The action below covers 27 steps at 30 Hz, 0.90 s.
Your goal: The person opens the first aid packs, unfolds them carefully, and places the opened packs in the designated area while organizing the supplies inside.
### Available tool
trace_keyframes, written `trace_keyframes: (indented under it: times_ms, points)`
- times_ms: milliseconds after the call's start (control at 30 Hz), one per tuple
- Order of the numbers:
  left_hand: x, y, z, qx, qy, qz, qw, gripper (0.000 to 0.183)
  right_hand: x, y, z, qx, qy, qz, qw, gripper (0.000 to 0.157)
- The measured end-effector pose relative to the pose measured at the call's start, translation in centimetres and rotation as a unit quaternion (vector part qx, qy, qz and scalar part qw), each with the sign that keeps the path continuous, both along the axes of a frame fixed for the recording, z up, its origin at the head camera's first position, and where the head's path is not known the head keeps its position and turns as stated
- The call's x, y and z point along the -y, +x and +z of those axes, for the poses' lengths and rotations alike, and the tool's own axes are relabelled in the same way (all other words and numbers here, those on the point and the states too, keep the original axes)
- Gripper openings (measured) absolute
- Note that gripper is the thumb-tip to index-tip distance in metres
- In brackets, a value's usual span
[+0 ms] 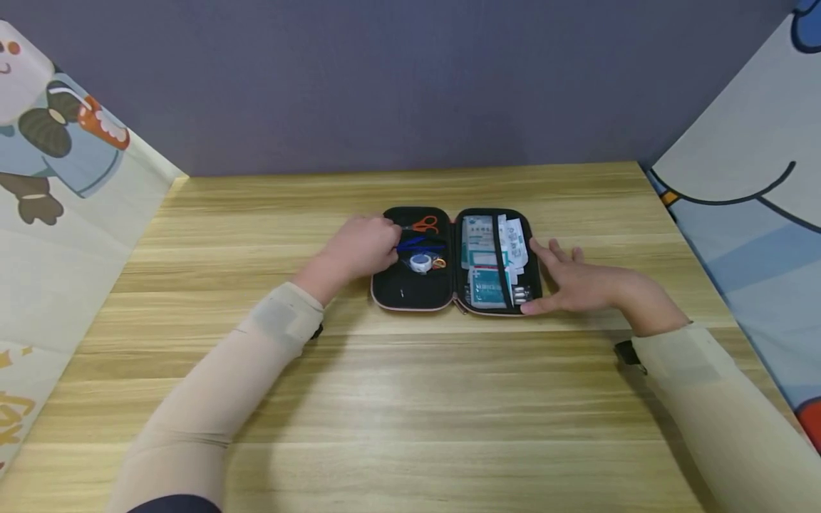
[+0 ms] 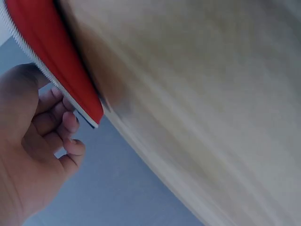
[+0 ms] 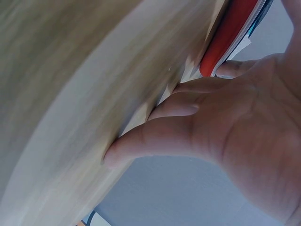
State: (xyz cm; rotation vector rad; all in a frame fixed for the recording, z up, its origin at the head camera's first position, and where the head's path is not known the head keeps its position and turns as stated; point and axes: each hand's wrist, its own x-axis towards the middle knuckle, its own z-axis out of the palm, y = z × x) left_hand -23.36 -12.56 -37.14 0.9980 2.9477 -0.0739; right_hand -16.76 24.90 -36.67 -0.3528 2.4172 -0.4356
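An open zip first-aid case [image 1: 413,298], black inside with a red outer shell [image 2: 51,47], lies flat. Its left half holds orange-handled scissors [image 1: 426,224], a slim blue tool [image 1: 420,245], a white tape roll [image 1: 420,263] and small gold pins [image 1: 439,263]. Packets [image 1: 489,287] sit under a strap in the right half. My left hand [image 1: 365,246] reaches over the left rim with curled fingers; its thumb and index tips are hidden, so a grip cannot be told. My right hand [image 1: 577,281], fingers spread, rests on the table with fingertips at the case's right edge.
The wooden table [image 1: 410,413] runs back to a dark blue-grey wall [image 1: 410,85]. Cartoon-printed panels [image 1: 64,249] stand along the left and right sides.
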Motion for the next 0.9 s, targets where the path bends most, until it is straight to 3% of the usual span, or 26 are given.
trace_keyframes:
  times_ms: [400,600,800,900]
  points:
    - [-0.7,-0.1,-0.6,-0.007,-0.013,0.006,0.9999,0.026,0.1,0.1,0.2,0.002,-0.002,-0.001,1.000,0.137]
    - [-0.8,-0.7,-0.4,0.010,0.013,0.034,0.9993,0.023,0.2,0.1,0.3,0.003,-0.001,-0.002,1.000,0.136]
    - [-1.3,-1.5,0.2,0.039,0.009,0.051,0.9979,0.050,0.1,0.1,0.3,0.003,-0.001,-0.001,1.000,0.137]
    - [-1.6,-1.8,0.2,0.040,-0.013,0.046,0.9981,0.053,0.0,0.1,0.2,0.004,-0.002,-0.002,1.000,0.137]
